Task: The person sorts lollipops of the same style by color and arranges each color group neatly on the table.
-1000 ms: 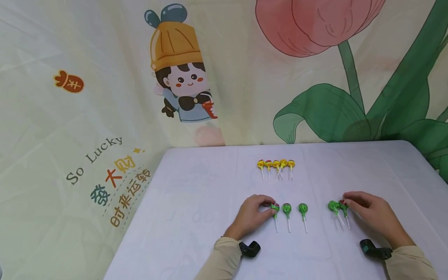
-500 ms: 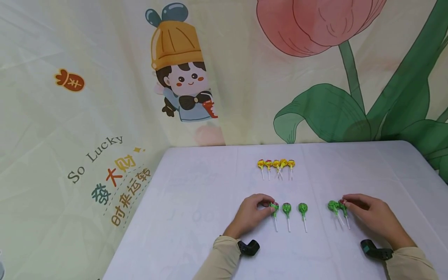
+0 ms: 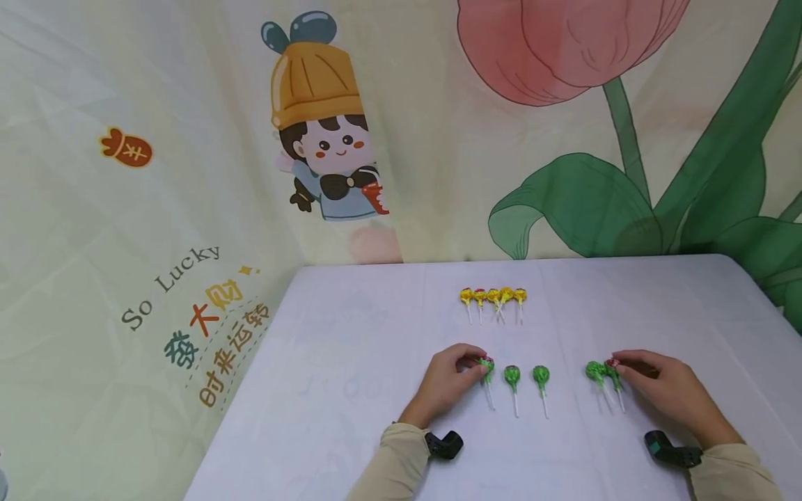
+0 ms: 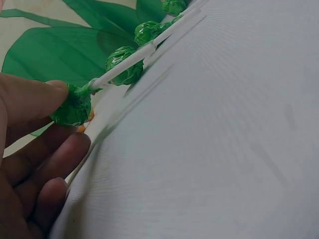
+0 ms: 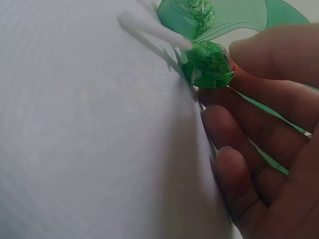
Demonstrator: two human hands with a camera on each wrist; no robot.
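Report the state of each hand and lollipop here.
Left hand: pinching the wrapped leftmost green lollipop.
Right hand: pinching the wrapped rightmost green lollipop.
Other three green lollipops: wrapped, lying on the table, unheld.
Five yellow lollipops: wrapped, lying in a row, some sticks crossing.

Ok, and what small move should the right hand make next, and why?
Probably the right hand should draw its pinched green lollipop slightly rightward: it crowds its green neighbour, while the three green lollipops on the left are visibly apart.

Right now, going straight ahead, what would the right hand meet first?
Past its held lollipop, the right hand would likely meet the neighbouring green lollipop; whether the two touch is unclear.
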